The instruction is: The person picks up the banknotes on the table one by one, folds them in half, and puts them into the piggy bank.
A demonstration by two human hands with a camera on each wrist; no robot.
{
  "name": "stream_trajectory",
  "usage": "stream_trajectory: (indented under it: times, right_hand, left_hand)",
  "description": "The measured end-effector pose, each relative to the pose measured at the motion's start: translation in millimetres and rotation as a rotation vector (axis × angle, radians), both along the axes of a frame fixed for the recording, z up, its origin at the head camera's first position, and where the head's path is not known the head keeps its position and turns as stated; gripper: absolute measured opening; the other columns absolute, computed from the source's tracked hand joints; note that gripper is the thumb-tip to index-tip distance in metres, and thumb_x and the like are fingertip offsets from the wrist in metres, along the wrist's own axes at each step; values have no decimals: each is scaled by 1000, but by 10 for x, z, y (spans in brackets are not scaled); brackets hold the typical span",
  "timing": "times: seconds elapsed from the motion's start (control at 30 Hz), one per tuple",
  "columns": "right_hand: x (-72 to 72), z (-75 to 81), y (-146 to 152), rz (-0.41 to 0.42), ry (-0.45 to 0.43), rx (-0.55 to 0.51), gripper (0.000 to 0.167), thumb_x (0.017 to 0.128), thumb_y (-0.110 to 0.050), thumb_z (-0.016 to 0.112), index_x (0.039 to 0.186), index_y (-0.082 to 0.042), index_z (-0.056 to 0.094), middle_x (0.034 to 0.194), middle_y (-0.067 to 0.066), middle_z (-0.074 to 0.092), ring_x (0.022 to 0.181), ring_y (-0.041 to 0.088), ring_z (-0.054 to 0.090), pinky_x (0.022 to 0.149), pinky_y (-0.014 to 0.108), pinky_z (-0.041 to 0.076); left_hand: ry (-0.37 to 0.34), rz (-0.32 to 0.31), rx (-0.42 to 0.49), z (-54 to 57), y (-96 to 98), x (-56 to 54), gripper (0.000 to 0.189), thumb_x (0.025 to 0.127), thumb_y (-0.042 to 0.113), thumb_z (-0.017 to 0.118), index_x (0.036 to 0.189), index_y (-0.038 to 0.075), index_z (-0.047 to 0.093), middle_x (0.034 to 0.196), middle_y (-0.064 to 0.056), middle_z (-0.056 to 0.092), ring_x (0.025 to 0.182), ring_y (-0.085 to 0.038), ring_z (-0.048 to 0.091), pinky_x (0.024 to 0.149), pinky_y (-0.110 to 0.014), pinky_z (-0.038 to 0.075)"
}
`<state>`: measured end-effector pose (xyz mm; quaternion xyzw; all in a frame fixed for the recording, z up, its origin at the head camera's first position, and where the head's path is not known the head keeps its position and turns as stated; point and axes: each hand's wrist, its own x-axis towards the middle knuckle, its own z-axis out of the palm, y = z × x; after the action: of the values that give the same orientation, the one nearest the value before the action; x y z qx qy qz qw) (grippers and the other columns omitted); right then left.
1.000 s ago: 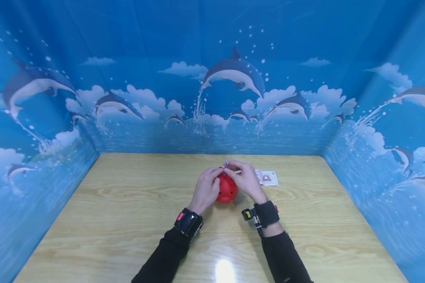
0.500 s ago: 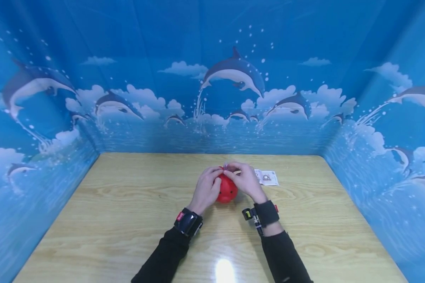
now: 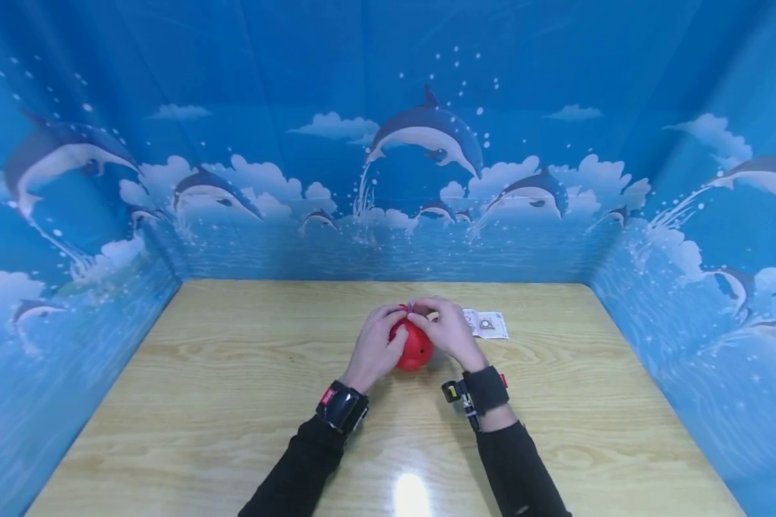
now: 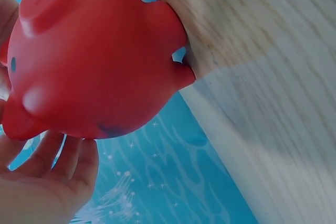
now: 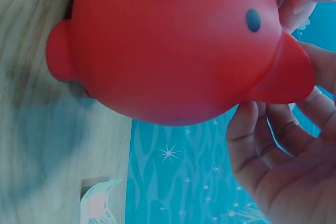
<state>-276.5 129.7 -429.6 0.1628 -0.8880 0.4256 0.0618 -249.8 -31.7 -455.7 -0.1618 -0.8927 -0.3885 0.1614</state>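
Note:
A red piggy bank [image 3: 417, 348] stands on the table, its snout toward me. My left hand [image 3: 376, 343] holds it from the left, thumb across its face and fingertips at the top. In the left wrist view, the fingers [image 4: 81, 174] of that hand curl against its side beside an ear. At the top, my right hand [image 3: 445, 327] pinches a small purplish paper note [image 3: 412, 304] that sticks up a little; its lower part is hidden. The right wrist view shows the piggy bank's eye and ear up close, with curled fingers [image 5: 244, 129] beside the ear.
Pale printed paper notes [image 3: 491, 325] lie on the wood-grain table [image 3: 233, 402] behind and to the right of my right hand. A blue curtain [image 3: 284, 244] with dolphins surrounds the table's back and sides.
The paper note sticks up less above my fingers than a second ago. My left thumb has shifted across the piggy bank's face, covering one eye. The right hand has barely moved.

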Motion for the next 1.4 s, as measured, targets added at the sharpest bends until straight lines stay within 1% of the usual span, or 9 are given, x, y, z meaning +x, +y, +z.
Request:
stream_trajectory:
  times: [0.23, 0.33, 0.4, 0.5, 0.6, 0.83, 1.0, 1.1, 1.4]
  right_hand:
    - [4, -7, 0, 4, 1, -8, 25, 91, -19, 71, 113, -8, 72, 101, 7, 72, 95, 21, 64, 76, 34, 55]
    - [14, -8, -2, 4, -14, -12, 27, 92, -23, 70, 115, -9, 72, 104, 7, 71, 97, 21, 64, 78, 35, 55]
    - [18, -8, -3, 0, -26, -20, 30, 95, -29, 65, 117, -10, 72, 109, 7, 71, 102, 21, 64, 81, 36, 56]
    - [24, -9, -2, -14, -51, -46, 35, 99, -37, 57, 118, -10, 71, 117, 8, 69, 109, 23, 64, 86, 39, 56]
    - [32, -10, -5, -25, -72, -55, 40, 100, -41, 53, 118, -11, 71, 119, 9, 68, 111, 24, 63, 87, 41, 57]
    - [23, -17, -9, -4, -63, -37, 40, 100, -40, 54, 119, -9, 70, 121, 10, 67, 111, 25, 63, 90, 41, 55]
    - [6, -22, -2, 9, -58, -22, 39, 100, -40, 55, 119, -10, 70, 117, 9, 68, 106, 23, 64, 88, 40, 55]
    - [-2, -27, 3, 10, -65, -11, 38, 99, -40, 55, 118, -11, 71, 115, 8, 68, 102, 23, 64, 85, 39, 55]
    - [-9, -36, 9, 23, -53, 2, 37, 98, -39, 57, 116, -10, 72, 111, 7, 67, 98, 20, 63, 84, 37, 54]
  left_hand:
    - [-61, -27, -29, 9, -32, 24, 50, 89, 37, 67, 130, 8, 61, 135, -9, 56, 125, -26, 52, 98, -45, 51]
    - [-88, -42, -29, -5, -45, 24, 60, 85, 42, 72, 134, 11, 58, 137, -8, 53, 123, -25, 53, 93, -43, 54]
    - [-102, -50, -30, -18, -50, 20, 64, 84, 45, 74, 136, 12, 55, 139, -7, 52, 122, -24, 53, 92, -41, 55]
    - [-121, -59, -32, -38, -49, 10, 69, 83, 48, 74, 140, 14, 52, 141, -7, 50, 122, -23, 53, 91, -41, 55]
    - [-151, -63, -25, -56, -49, -2, 73, 82, 49, 74, 142, 16, 50, 143, -7, 48, 123, -24, 52, 90, -42, 55]
    - [-239, -77, -8, -108, -47, -66, 81, 81, 55, 74, 148, 22, 42, 147, -7, 44, 122, -25, 53, 88, -43, 56]
    - [-305, -99, 34, -131, -61, -110, 84, 79, 56, 75, 149, 27, 39, 146, -5, 43, 121, -24, 53, 88, -42, 56]
    - [-336, -107, 53, -143, -72, -129, 88, 78, 57, 75, 151, 26, 37, 148, -6, 42, 122, -26, 52, 89, -44, 55]
    - [-380, -106, 62, -151, -79, -144, 93, 77, 61, 74, 153, 26, 33, 149, -7, 40, 124, -27, 51, 90, -46, 55]
